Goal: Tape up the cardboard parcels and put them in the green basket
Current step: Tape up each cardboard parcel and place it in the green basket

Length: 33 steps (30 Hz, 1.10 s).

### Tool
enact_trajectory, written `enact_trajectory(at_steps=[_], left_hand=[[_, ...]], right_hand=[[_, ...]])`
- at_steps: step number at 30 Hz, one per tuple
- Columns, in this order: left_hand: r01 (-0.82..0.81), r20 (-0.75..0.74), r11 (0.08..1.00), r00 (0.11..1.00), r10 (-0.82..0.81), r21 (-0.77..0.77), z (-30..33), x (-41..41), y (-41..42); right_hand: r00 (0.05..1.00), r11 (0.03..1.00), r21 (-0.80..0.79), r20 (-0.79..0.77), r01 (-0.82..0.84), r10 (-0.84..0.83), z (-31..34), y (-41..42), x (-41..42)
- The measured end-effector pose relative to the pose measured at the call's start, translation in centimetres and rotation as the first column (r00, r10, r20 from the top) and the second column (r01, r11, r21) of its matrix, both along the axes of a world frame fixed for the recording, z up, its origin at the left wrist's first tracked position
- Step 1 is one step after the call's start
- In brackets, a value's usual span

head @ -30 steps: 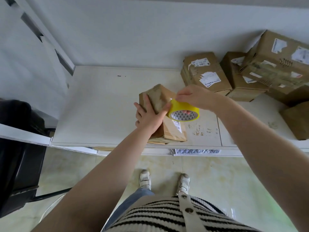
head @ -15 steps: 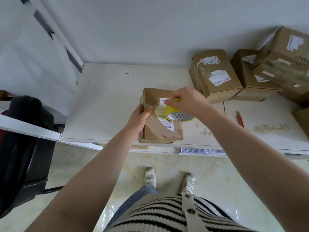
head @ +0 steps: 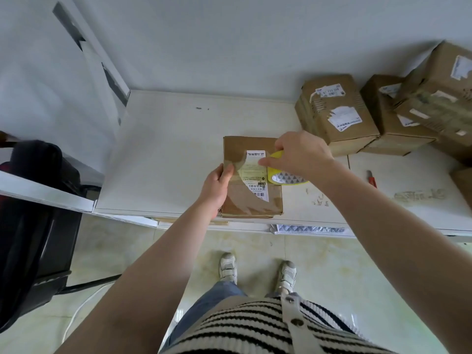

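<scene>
Shoes (head: 228, 267) stand on the floor below the table (head: 166, 159). At its near edge a parcel (head: 251, 200) lies flat; the left hand (head: 215, 186) grips its left side, thumb on top. The right hand (head: 297, 154) holds a yellow tape roll (head: 288, 178) over the label (head: 255, 175). More boxes (head: 337, 112) sit far right, a red knife (head: 371, 178) beside them

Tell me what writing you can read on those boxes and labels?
Nothing reads for certain.
White label on the parcel under the hands: printed characters and a barcode, too small and blurred.
Labels on the stacked boxes: torn, blurred, unreadable.
Tape roll: triangle pattern only, no words.
</scene>
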<state>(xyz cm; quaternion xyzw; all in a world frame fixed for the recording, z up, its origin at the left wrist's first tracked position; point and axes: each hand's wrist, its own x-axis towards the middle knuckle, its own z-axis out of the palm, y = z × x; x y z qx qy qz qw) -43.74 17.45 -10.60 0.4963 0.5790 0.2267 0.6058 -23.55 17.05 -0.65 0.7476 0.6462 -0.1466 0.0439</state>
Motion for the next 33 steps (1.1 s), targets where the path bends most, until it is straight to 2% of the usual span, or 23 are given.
enact_trajectory(at_steps=[5,17,21,25,28,30,33], left_hand=[[0.033,-0.014,0.999,0.999,-0.033,0.037,-0.2,-0.1,0.1],[0.063,0.013,0.998,0.998,-0.063,0.018,0.2,-0.1,0.1],[0.116,-0.156,0.992,0.982,-0.107,0.052,0.6,0.5,0.8],[0.019,-0.199,0.997,0.980,-0.033,-0.070,1.6,2.6,1.4],[0.000,-0.290,1.000,0.957,-0.001,-0.003,1.6,3.1,1.2],[-0.021,-0.259,1.000,0.966,0.021,0.003,1.3,3.0,1.0],[-0.064,-0.048,0.997,0.997,0.062,-0.051,1.3,3.3,0.7]], right_hand=[[0.995,0.992,-0.077,0.016,0.100,-0.099,-0.5,-0.9,1.9],[0.921,0.945,-0.179,-0.234,0.273,-0.310,-6.5,-1.3,3.6],[0.916,0.945,-0.197,-0.260,0.260,-0.306,-6.8,-1.3,3.8],[0.918,0.948,-0.210,-0.271,0.239,-0.291,-6.5,-1.4,3.8],[0.922,0.953,-0.216,-0.279,0.213,-0.269,-6.1,-1.6,3.6],[0.925,0.958,-0.221,-0.294,0.181,-0.242,-5.1,-1.7,3.6],[0.928,0.973,-0.208,-0.336,0.095,-0.163,-1.9,-1.8,5.0]])
